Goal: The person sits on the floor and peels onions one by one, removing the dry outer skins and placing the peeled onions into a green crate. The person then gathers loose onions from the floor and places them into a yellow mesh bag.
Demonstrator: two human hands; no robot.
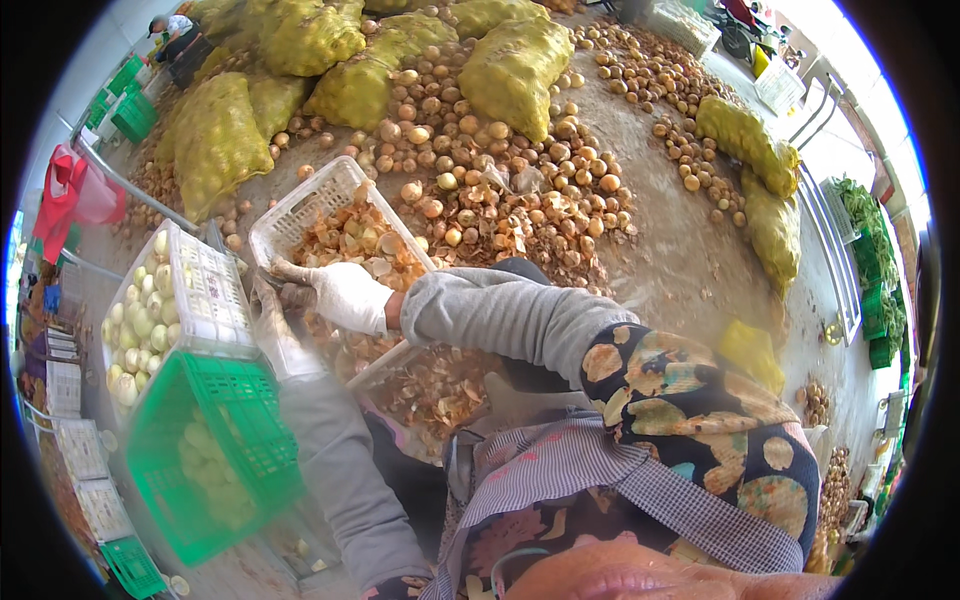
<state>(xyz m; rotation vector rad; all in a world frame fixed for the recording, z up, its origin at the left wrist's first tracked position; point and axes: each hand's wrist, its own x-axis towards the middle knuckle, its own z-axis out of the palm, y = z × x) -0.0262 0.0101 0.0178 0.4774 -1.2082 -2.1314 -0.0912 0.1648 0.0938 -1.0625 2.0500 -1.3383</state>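
Note:
Both of my hands wear soiled white gloves and meet at the left side of a white plastic crate. My right hand (346,294) reaches across from the right, its fingers bent towards my left hand (276,330). Something dark shows between the fingers, too small and covered to name, so whether either hand grips it is unclear. Below and beside the hands, the white crate (264,238) holds onions and loose brown onion skins (382,255). Left of my left hand stands a white crate of peeled onions (214,289). A green plastic crate (240,405) with peeled onions inside adjoins it.
Unpeeled onions (525,202) and skins cover the floor ahead. Full yellow mesh sacks (517,75) lie behind them, with more sacks (769,225) at the right. A metal rail (135,191) runs at the left. A person (184,45) is far back left.

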